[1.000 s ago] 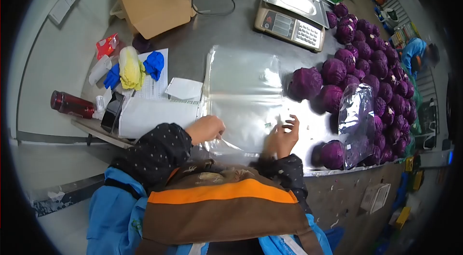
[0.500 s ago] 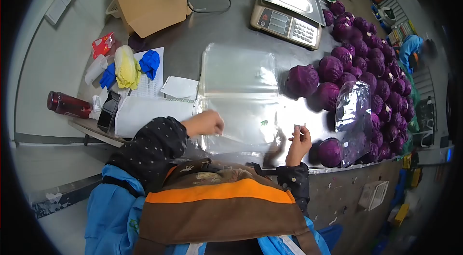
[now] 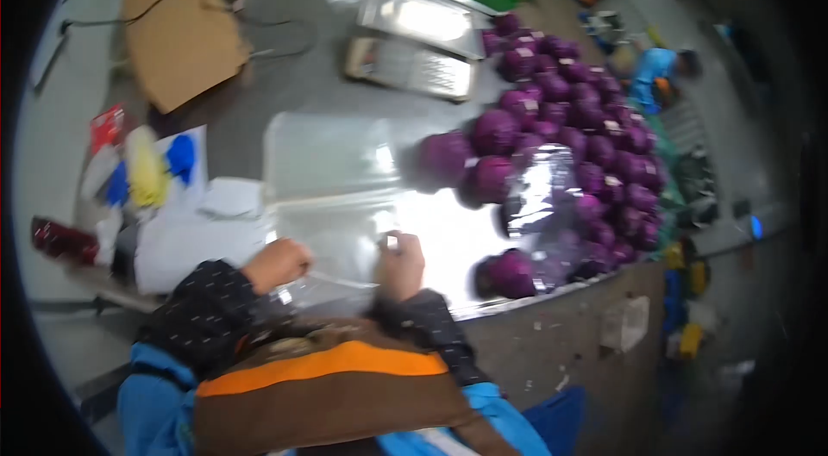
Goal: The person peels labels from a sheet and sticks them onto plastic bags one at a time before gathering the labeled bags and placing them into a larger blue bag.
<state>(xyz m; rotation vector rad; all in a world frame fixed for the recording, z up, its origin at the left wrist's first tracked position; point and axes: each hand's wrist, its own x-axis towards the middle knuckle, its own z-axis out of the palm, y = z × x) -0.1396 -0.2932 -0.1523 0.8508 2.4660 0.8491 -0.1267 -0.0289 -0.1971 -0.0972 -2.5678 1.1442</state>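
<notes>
Clear plastic bags lie flat in a stack on the metal table in front of me. My left hand is closed at the near left edge of the stack, its fingers pinching the plastic. Over the near right corner, my right hand is closed too, with a small whitish bit at its fingertips that blur keeps me from naming. Several purple cabbages are heaped on the right. Another clear bag lies over part of the heap.
A weighing scale stands at the back. On the left are a cardboard box, papers, a pale yellow-green cabbage, blue gloves and a dark red bottle. A person in blue is at far right.
My right hand has moved left from the bare table to the near right corner of the bags. My left hand stays at their near left edge. The whole view has shifted and blurred.
</notes>
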